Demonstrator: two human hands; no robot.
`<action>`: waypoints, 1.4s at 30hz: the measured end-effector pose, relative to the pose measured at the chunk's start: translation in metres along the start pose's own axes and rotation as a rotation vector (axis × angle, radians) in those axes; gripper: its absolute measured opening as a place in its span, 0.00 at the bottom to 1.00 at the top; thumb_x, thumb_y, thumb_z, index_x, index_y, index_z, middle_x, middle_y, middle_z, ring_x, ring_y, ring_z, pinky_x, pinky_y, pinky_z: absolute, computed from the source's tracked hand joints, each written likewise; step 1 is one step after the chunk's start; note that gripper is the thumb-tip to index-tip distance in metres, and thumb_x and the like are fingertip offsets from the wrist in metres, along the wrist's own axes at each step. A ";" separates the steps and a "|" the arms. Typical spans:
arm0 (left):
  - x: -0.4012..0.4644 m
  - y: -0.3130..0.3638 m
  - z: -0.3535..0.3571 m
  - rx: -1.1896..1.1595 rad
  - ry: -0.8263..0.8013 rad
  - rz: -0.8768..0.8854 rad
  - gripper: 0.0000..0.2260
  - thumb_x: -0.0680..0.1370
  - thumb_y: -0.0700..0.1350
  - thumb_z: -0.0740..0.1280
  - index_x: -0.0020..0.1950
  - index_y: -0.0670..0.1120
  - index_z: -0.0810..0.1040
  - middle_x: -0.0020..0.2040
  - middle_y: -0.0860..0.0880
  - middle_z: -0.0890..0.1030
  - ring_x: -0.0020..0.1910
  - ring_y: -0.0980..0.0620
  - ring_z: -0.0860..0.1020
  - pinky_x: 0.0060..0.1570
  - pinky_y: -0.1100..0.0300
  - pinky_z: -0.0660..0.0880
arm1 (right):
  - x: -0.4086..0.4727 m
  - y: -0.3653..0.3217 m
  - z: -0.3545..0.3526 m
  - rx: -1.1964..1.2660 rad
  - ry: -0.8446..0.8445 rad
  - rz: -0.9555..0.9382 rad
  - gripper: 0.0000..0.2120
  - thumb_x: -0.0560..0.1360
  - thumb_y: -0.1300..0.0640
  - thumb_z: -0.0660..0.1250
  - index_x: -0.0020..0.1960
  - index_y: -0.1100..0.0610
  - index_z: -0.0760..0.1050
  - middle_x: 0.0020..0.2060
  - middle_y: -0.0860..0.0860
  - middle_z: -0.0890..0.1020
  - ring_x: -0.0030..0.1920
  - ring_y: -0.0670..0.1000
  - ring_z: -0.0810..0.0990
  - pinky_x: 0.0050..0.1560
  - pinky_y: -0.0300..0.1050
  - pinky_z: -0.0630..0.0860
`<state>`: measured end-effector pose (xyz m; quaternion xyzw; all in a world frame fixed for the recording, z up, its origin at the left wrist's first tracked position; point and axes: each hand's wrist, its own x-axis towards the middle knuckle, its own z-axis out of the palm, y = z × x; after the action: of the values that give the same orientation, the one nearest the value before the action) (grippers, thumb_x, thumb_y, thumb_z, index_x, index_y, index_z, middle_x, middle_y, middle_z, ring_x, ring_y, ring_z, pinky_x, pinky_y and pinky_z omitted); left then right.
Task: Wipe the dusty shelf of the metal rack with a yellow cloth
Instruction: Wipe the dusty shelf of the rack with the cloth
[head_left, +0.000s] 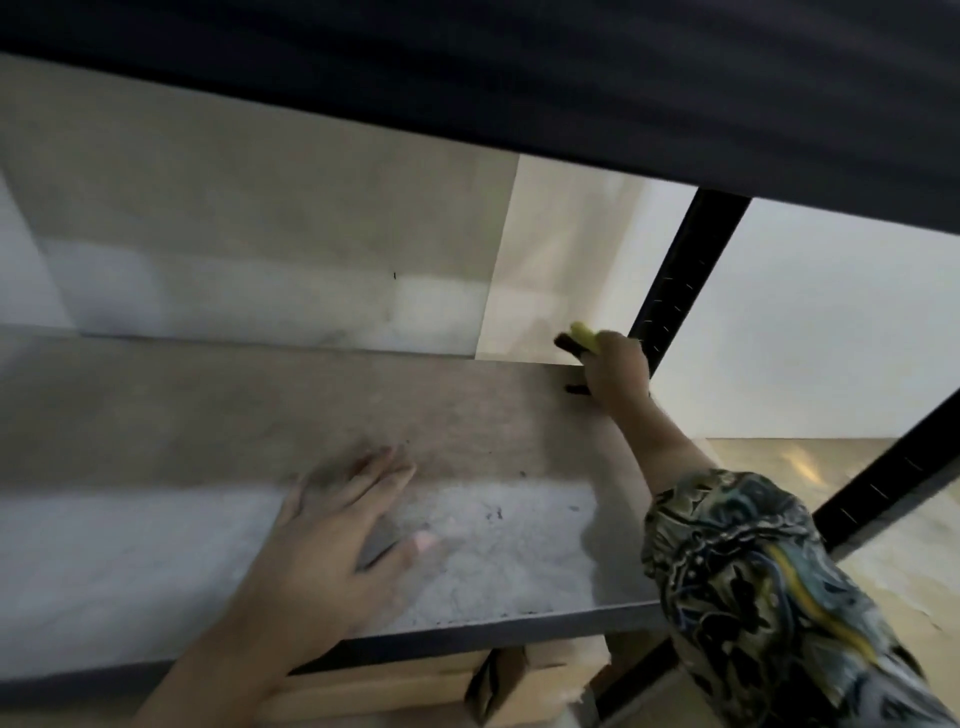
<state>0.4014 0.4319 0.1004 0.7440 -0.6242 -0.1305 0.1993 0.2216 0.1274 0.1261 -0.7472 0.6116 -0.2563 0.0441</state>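
Grey, dust-mottled shelf (493, 530) under flat-fingered left hand (332, 540); right hand (618, 371) gripping bunched yellow cloth (584, 332).

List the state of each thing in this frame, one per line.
Yellow cloth: bunched in right hand, at shelf's far right corner.
Right hand: gripping cloth.
Left hand: flat, fingers spread on shelf.
Dusty grey shelf board: dust-coated, dark specks.
Black metal rack post: upright.

matt, dust-filmed wooden shelf (467, 415), dark painted metal rack post (685, 270), soft yellow cloth (584, 332)
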 end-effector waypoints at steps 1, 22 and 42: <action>-0.002 -0.004 -0.006 0.008 0.006 -0.012 0.43 0.60 0.78 0.33 0.73 0.65 0.50 0.68 0.73 0.40 0.68 0.73 0.39 0.71 0.57 0.40 | -0.004 0.005 0.004 -0.025 -0.013 0.011 0.08 0.75 0.61 0.60 0.50 0.63 0.74 0.47 0.62 0.81 0.49 0.63 0.79 0.41 0.48 0.70; -0.020 -0.060 -0.019 0.166 0.128 -0.187 0.39 0.64 0.62 0.30 0.75 0.58 0.50 0.76 0.59 0.47 0.72 0.65 0.41 0.73 0.52 0.46 | -0.040 -0.059 0.007 0.092 -0.216 -0.378 0.18 0.76 0.58 0.65 0.65 0.56 0.73 0.60 0.57 0.80 0.59 0.57 0.77 0.55 0.41 0.67; -0.019 -0.069 -0.015 0.205 0.129 -0.133 0.30 0.72 0.54 0.40 0.75 0.56 0.53 0.77 0.55 0.52 0.76 0.56 0.48 0.73 0.50 0.48 | -0.126 -0.095 -0.025 0.174 -0.370 -0.533 0.16 0.77 0.57 0.64 0.64 0.53 0.74 0.57 0.52 0.81 0.53 0.52 0.80 0.49 0.35 0.71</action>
<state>0.4646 0.4624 0.0808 0.8071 -0.5694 -0.0311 0.1528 0.2804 0.2753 0.1427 -0.9081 0.3522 -0.1700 0.1496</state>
